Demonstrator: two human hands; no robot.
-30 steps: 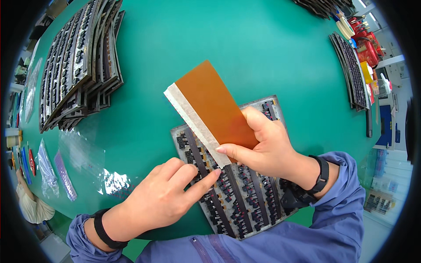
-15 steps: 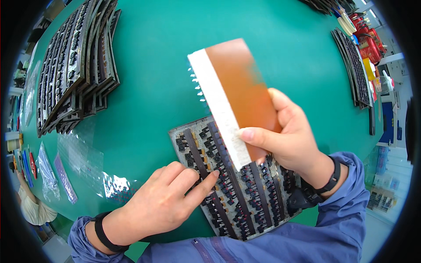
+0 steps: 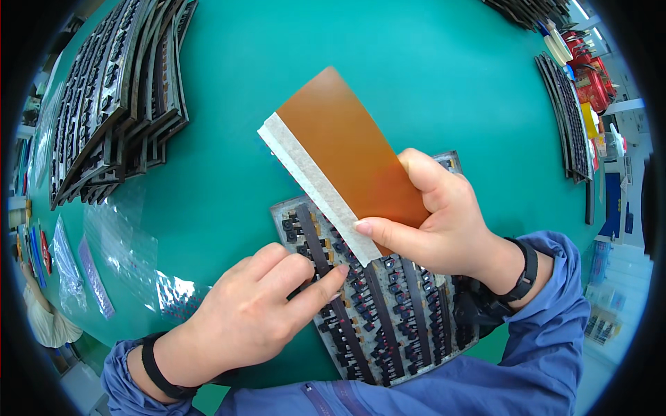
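The right hand (image 3: 444,229) pinches an orange sheet (image 3: 350,149) with a white strip (image 3: 316,184) at mid-frame, thumb and fingers clamped on its lower end. Its long axis runs from lower right to upper left, above the tray (image 3: 388,312). The left hand (image 3: 257,312) presses the tray's left part, fingers together. Open green table (image 3: 416,62) lies above; stacked trays (image 3: 111,97) fill the upper left.

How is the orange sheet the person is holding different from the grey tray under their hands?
The orange-brown flat sheet with a white strip is smooth and plain; the grey tray of small black parts is packed with rows of pieces. The sheet is lifted, pinched by the right hand; the tray lies on the green table, pressed by the left hand. Both are flat rectangles.
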